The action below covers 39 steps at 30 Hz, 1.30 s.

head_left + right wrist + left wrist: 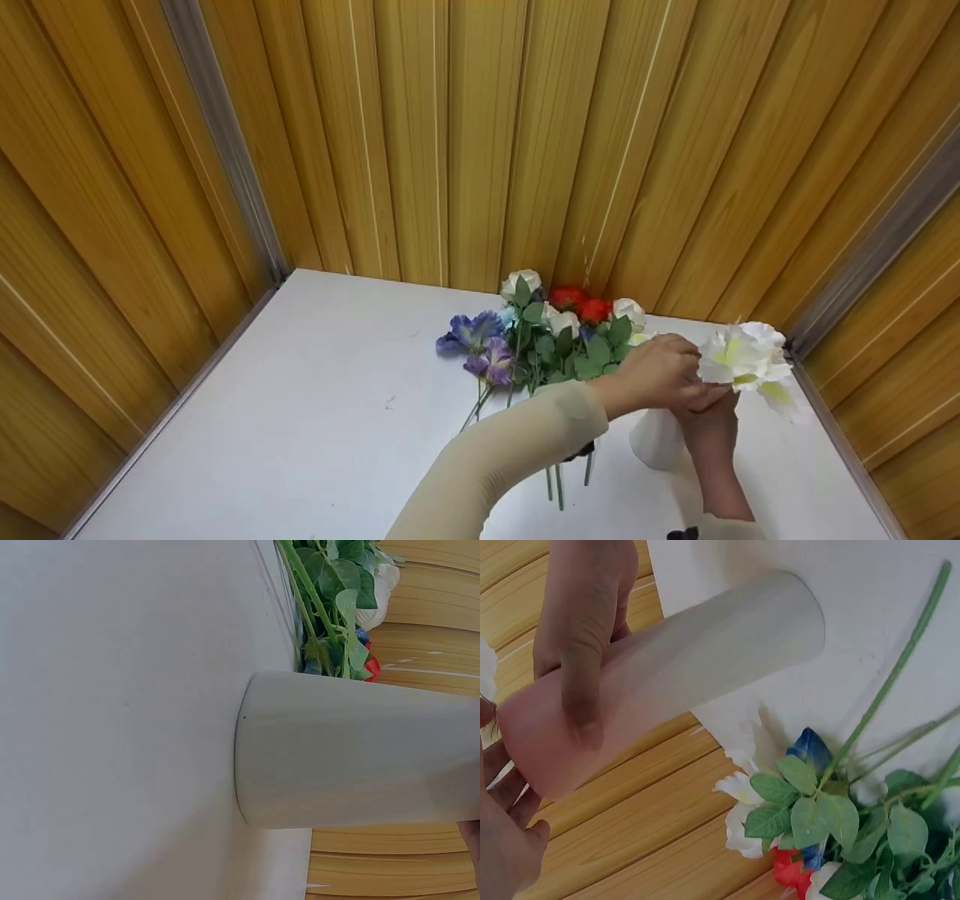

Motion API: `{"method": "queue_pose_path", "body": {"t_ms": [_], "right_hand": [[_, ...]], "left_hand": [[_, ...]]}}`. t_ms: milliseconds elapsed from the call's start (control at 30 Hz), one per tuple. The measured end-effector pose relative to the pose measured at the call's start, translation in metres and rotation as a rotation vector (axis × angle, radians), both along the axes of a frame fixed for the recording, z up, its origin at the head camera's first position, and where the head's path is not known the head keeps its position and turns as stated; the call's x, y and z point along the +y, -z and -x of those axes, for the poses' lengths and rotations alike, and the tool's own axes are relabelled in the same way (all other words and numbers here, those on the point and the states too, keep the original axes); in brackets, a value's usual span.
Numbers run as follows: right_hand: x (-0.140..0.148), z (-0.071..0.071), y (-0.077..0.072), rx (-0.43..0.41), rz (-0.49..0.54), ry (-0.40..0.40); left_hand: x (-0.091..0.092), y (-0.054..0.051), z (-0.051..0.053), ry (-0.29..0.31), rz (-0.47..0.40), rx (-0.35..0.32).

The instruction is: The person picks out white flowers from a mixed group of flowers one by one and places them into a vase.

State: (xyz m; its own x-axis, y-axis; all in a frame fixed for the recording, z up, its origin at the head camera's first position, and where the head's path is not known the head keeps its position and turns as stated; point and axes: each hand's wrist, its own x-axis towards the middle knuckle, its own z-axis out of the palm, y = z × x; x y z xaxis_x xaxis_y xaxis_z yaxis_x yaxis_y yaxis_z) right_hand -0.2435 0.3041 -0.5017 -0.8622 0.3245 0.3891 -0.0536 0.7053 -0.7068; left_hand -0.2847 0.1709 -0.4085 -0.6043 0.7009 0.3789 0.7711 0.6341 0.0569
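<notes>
A white, slightly tapered vase (657, 441) stands upright on the white table. My right hand (709, 431) grips its upper part, and its thumb lies across the vase wall in the left wrist view. My left hand (660, 375) is at the vase's mouth, its fingers pinching a white artificial flower (739, 356) just below the blossoms. Those white, yellow-centred petals lean out to the right over the rim. The flower's stem is mostly hidden by the hands and the vase. Only the vase's lower part (337, 750) and a bit of the right hand show in the right wrist view.
Left of the vase lies a pile of artificial flowers: red blooms (581, 302), white roses (521, 283), purple-blue irises (472, 334) and green leaves (555, 352). Their stems point toward the table's front. Wood-look panels (480, 150) rise behind the white table (300, 420).
</notes>
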Motion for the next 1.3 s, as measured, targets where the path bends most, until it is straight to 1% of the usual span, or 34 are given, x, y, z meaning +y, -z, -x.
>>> {"method": "queue_pose_path", "body": {"t_ms": [67, 133, 167, 200, 300, 400, 533, 667, 733, 867, 1000, 1100, 1200, 1267, 1300], "right_hand": [[0.0, 0.001, -0.002, -0.071, 0.129, 0.002], [0.0, 0.001, -0.003, -0.112, 0.223, 0.019], [0.0, 0.002, -0.004, -0.122, 0.241, 0.033], [-0.001, 0.002, -0.004, -0.132, 0.247, 0.053], [-0.003, 0.001, -0.004, -0.131, 0.265, 0.07], [-0.004, 0.002, -0.003, -0.129, 0.244, 0.068], [-0.004, 0.002, -0.002, -0.13, 0.226, 0.063], [-0.003, 0.001, -0.001, -0.143, 0.247, 0.047], [-0.003, 0.001, -0.001, -0.145, 0.261, 0.041], [-0.003, 0.001, -0.001, -0.149, 0.269, 0.039], [-0.005, -0.001, -0.002, -0.153, 0.28, 0.038], [-0.007, -0.002, -0.003, -0.141, 0.275, 0.039], [-0.007, -0.002, -0.004, -0.13, 0.262, 0.04], [-0.007, -0.003, -0.004, -0.127, 0.259, 0.042], [-0.008, -0.003, -0.004, -0.128, 0.259, 0.043]], "left_hand": [[-0.009, -0.005, 0.007, 0.0, -0.011, -0.019], [-0.019, -0.01, 0.013, -0.018, -0.024, -0.074], [-0.024, -0.012, 0.016, -0.037, -0.035, -0.096], [-0.029, -0.015, 0.019, -0.055, -0.046, -0.116], [-0.045, -0.02, 0.027, -0.13, -0.093, -0.174], [-0.06, -0.023, 0.038, -0.195, -0.184, -0.24], [-0.08, -0.021, 0.054, -0.255, -0.319, -0.324], [-0.099, -0.014, 0.068, -0.292, -0.423, -0.424], [-0.109, -0.009, 0.073, -0.309, -0.477, -0.487], [-0.125, 0.005, 0.081, -0.368, -0.56, -0.575], [-0.139, 0.019, 0.088, -0.43, -0.616, -0.614], [-0.145, 0.029, 0.091, -0.467, -0.66, -0.609], [-0.149, 0.037, 0.092, -0.511, -0.686, -0.618], [-0.15, 0.042, 0.093, -0.531, -0.704, -0.64], [-0.151, 0.045, 0.093, -0.538, -0.717, -0.664]]}}
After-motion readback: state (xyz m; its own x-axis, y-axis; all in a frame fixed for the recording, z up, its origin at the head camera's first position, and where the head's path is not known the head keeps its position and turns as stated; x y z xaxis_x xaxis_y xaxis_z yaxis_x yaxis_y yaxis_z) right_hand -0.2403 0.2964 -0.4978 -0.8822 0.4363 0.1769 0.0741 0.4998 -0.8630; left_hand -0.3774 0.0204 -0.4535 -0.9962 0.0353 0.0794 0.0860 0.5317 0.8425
